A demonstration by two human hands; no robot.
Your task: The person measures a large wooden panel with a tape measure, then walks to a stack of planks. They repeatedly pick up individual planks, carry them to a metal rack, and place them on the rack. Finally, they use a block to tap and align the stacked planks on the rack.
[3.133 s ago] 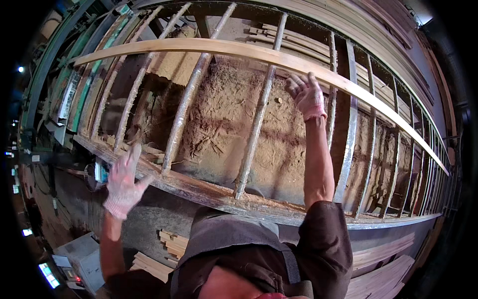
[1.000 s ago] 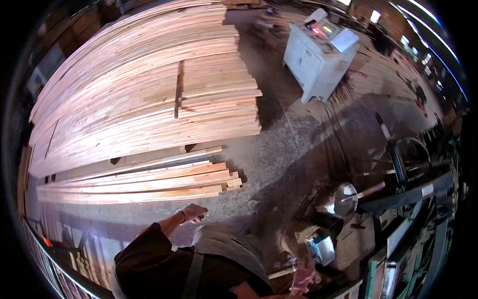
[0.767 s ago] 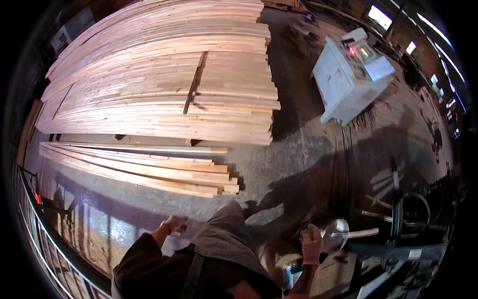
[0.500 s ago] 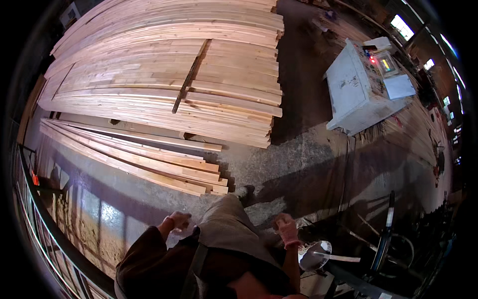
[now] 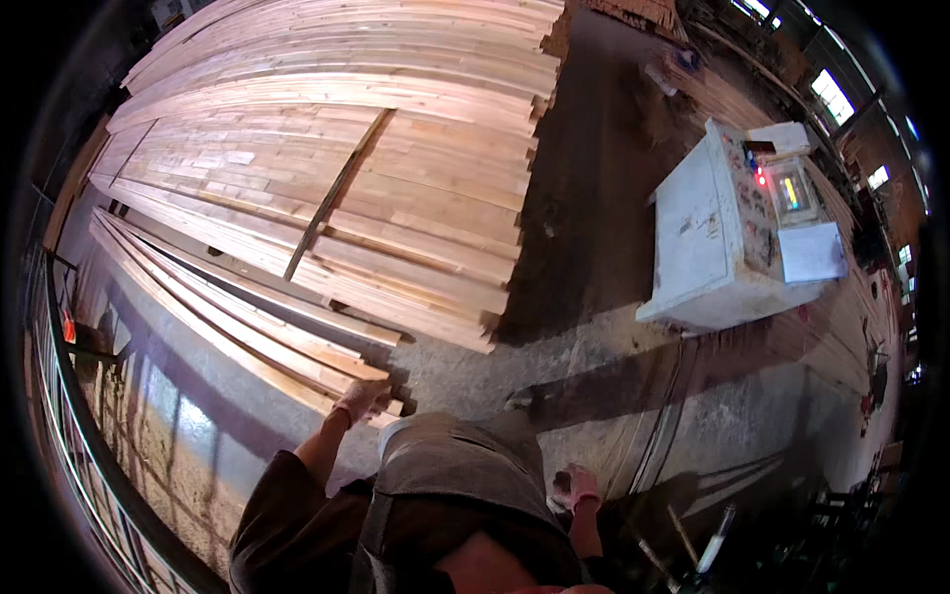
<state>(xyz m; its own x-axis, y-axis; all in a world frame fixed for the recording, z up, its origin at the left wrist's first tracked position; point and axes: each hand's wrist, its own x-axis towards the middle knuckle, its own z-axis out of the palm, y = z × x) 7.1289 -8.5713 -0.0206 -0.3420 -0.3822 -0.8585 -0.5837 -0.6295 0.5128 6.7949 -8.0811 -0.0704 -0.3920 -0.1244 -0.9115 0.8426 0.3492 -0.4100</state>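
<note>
Head cam's the left one of a pair, super wide fisheye, aimed down over the wearer's apron [image 5: 457,463]. That, the left hand [image 5: 363,399] and the right hand [image 5: 579,487] sit nearest the lens; plank stack [image 5: 287,163] farther out upper left, white cabinet [image 5: 708,238] off right.
</note>
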